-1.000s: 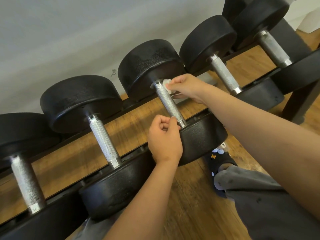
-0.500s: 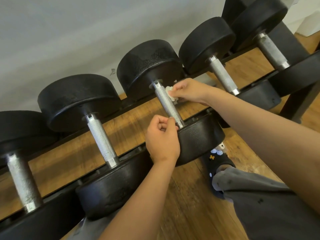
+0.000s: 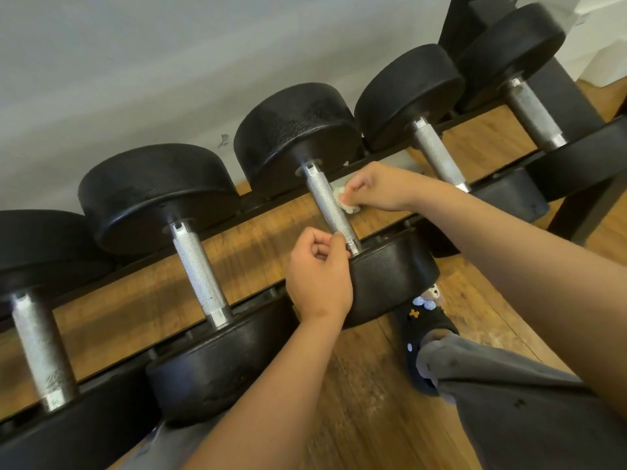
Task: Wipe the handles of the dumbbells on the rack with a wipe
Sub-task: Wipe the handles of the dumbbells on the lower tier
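Several black dumbbells with knurled silver handles lie across a black rack [image 3: 258,301]. My right hand [image 3: 380,186] pinches a small white wipe [image 3: 344,200] against the right side of the middle dumbbell's handle [image 3: 327,203], about halfway along it. My left hand [image 3: 319,276] is curled at the near end of that same handle, its fingertips touching the metal collar by the near weight head [image 3: 393,276]. The dumbbell to the left shows its bare handle [image 3: 200,269], and so does the one to the right [image 3: 437,154].
A grey wall runs behind the rack. Wooden floor [image 3: 356,401] shows below and between the rails. My leg in grey trousers [image 3: 515,408] and a dark patterned slipper [image 3: 424,320] stand close to the rack at the right. The rack's upright [image 3: 583,212] is at far right.
My right hand has slid the wipe down the middle handle from its far end toward the middle. My left hand has stayed at the near end.
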### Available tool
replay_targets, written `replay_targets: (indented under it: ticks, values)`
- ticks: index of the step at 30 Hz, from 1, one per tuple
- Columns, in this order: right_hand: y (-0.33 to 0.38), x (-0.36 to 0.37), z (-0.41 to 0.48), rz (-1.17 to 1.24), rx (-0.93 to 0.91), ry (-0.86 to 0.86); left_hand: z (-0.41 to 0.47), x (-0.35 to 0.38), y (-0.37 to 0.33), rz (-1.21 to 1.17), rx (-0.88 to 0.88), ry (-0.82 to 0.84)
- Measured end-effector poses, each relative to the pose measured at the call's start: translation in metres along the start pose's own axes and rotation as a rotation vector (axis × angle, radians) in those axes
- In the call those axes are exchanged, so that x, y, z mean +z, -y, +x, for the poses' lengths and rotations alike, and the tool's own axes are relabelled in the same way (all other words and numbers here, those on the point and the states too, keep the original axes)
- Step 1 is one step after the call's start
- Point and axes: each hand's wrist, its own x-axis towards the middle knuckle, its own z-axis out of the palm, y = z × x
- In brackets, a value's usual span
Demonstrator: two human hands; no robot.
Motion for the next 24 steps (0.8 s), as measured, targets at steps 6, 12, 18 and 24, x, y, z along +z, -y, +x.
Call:
replay_targets:
  ticks: [6,12,18,24]
  values:
    - [0.000,0.008,0.003,0.067,0.005,-0.092,0.001,0.002,0.000,-0.007,-0.006,-0.010]
    - [-0.001,0.000,-0.007,-0.058,0.090,0.060,0.001,0.002,0.001,0.002,-0.004,-0.022]
    - [0.002,0.004,-0.011,0.013,0.039,0.009,0.002,0.002,0.004,0.020,-0.007,-0.026]
    - [-0.004,-0.002,-0.017,-0.024,0.108,0.197,0.002,0.002,0.004,0.026,-0.002,-0.028]
